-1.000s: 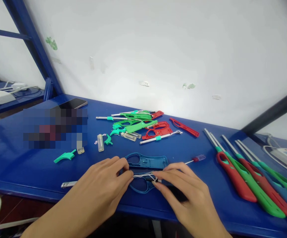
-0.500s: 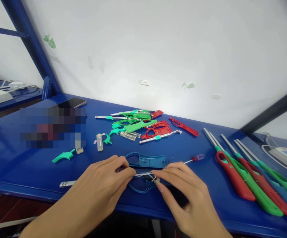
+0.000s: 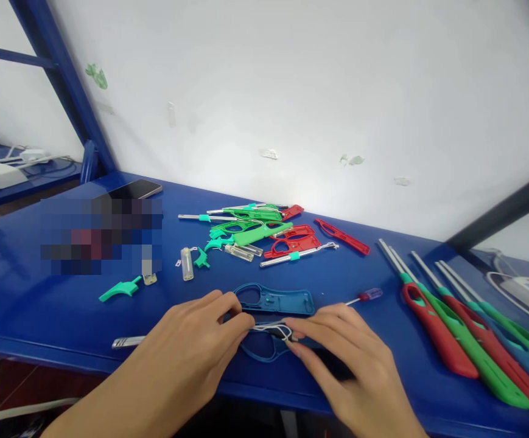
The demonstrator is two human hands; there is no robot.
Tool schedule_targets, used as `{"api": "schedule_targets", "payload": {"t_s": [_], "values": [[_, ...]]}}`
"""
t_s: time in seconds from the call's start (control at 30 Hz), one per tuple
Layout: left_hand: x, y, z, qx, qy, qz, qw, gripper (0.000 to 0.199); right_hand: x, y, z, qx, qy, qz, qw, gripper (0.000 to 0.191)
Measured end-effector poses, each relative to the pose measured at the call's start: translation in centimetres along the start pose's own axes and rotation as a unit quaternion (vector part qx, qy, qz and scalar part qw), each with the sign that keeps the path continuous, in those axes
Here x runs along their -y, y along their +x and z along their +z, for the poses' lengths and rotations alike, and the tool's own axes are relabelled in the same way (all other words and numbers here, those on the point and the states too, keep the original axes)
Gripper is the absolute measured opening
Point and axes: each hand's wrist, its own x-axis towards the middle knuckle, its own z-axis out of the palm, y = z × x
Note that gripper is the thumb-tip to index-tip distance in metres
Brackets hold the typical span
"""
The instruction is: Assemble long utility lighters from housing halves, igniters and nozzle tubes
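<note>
While the white wires [image 3: 268, 328] run slack and looped on the near side of the open blue shell [image 3: 287, 300], the left hand [image 3: 203, 331] pinches one end; the right hand [image 3: 353, 347] touches the other, fingertips slightly parted.

"Tabletop [image 3: 63, 310], lower half of frame?"
"Smooth, glossy, painted look."
"Wall [image 3: 246, 73], top centre?"
"Matt, mostly smooth; rough scuffed patches [image 3: 269, 154]."
"Blue shell [image 3: 289, 302], below centre?"
"Moulded plastic, low sheen."
"White wires [image 3: 271, 328], just under it?"
"Smooth, plastic-looking coating."
"Lighter handles [image 3: 437, 331], lower right?"
"Smooth plastic, soft shine."
"Their tubes [image 3: 425, 269]?"
"Bright metal."
"Small tank [image 3: 187, 266], left of centre?"
"Clear plastic, glossy."
"Screwdriver grip [image 3: 371, 294], right of centre?"
"Translucent plastic, glossy."
"Phone [image 3: 139, 188], centre left?"
"Dark, glossy, glass-like face."
</note>
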Motion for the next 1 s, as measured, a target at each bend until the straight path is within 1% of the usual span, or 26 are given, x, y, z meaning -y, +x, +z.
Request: {"api": "schedule_targets", "payload": {"t_s": [0.1, 0.2, 0.37, 0.5, 0.67, 0.8, 0.93, 1.0], "values": [[0.11, 0.0, 0.13, 0.013, -0.002, 0.001, 1.0, 0.037, -0.01, 0.17, -0.11, -0.002, 0.008, -0.014, 1.0, 0.017], [0.3, -0.12, 0.36, 0.034, -0.005, -0.005, 0.999, 0.038, 0.08, 0.23, -0.14, 0.002, 0.011, -0.012, 1.0, 0.014], [0.36, -0.41, 0.41, 0.056, -0.017, -0.017, 0.998, 0.038, -0.04, 0.14, -0.01, 0.014, 0.009, -0.008, 1.0, 0.017], [0.27, -0.41, 0.42, 0.056, -0.013, -0.009, 0.998, 0.04, -0.16, 0.02, 0.01, 0.022, 0.02, -0.002, 1.0, 0.013], [0.44, -0.43, 0.54, 0.069, -0.005, -0.011, 0.998, 0.034, 0.0, -0.1, -0.02, -0.001, 0.003, -0.017, 1.0, 0.004], [0.47, -0.39, 0.37, 0.083, 0.002, -0.004, 0.997, 0.034, 0.04, 0.01, 0.04, -0.011, -0.033, -0.046, 0.998, 0.005], [0.26, -0.17, 0.04, 0.097, 0.009, -0.006, 0.995, 0.038, -0.22, 0.04, 0.1, -0.013, -0.042, -0.048, 0.998, 0.012], [0.19, -0.09, -0.06, 0.105, 0.01, -0.005, 0.994, 0.039, -0.44, -0.13, 0.1, -0.008, -0.043, -0.051, 0.998, 0.01]]}}
